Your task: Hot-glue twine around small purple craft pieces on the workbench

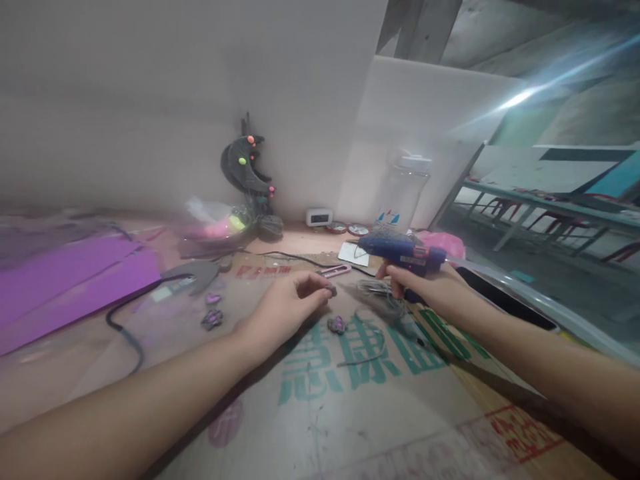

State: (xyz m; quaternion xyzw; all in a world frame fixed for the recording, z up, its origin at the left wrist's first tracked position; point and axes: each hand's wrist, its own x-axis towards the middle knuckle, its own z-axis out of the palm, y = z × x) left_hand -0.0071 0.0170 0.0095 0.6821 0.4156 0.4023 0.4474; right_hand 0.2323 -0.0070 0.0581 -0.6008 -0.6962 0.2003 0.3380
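My left hand (293, 300) pinches a small dark piece (331, 291) between thumb and fingertips, over the printed cardboard (310, 427). Wrapped round the handle of a blue hot glue gun (400, 250) is my right hand (420, 283); the gun's nozzle points left. Below my left fingertips lies a small dark and purple ornament (337, 325). A similar ornament (212, 319) and a small purple piece (213, 299) rest left of my left hand. Just beyond my left fingers is a pink utility knife (336, 271). Thin wire (375, 287) lies coiled beneath the glue gun.
Purple sheets (75, 280) cover the left side, beside a black cable (125, 327). Along the wall stand a dark crescent ornament (245, 167), a bagged bowl (220, 223), a white digital clock (319, 217) and a clear bottle (403, 193). A black phone-like object (505, 300) lies right.
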